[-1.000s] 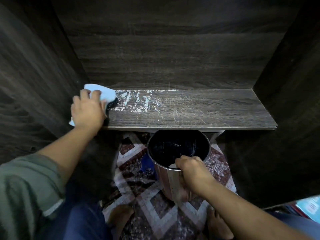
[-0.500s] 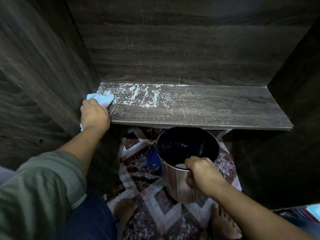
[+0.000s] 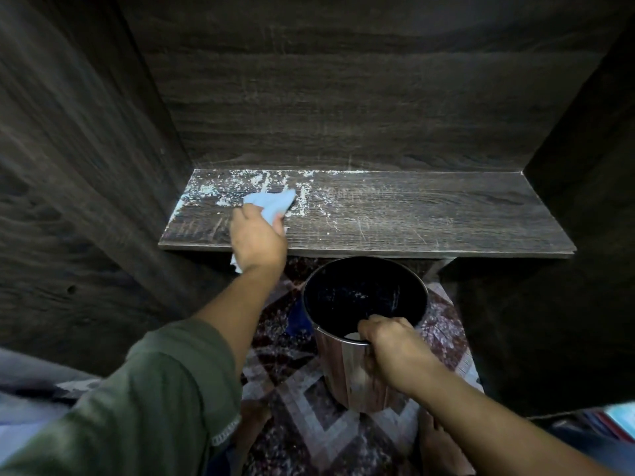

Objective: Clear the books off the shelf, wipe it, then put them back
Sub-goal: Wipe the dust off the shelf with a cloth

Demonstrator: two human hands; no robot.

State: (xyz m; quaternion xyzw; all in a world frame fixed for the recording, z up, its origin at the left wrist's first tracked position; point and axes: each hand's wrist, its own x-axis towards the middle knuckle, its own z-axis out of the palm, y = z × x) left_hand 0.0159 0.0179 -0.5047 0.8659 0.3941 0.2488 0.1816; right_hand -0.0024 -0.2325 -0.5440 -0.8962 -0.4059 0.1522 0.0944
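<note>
— Below the shelf's front edge, at about five o'clock from the middle of the view, what is that container?

— It is a round bin (image 3: 357, 359) with shiny metal sides and a black inside. Some pale specks lie on its dark inner wall; what is at the bottom I cannot tell. It stands upright over a patterned rug (image 3: 292, 417).

— Who holds it?

— The right hand (image 3: 395, 348) grips its near rim, fingers curled over the edge.

— And the other hand?

— The left hand (image 3: 256, 240) reaches forward toward eleven o'clock, arm nearly straight, and presses a light blue cloth (image 3: 271, 204) on the dark wooden shelf (image 3: 429, 214). Its fingers are bent around the cloth. White dust (image 3: 213, 188) lies around the cloth, mostly at the shelf's back left part.

— Books?

— Only some coloured edges (image 3: 615, 419) at four o'clock, too unclear to tell.
</note>
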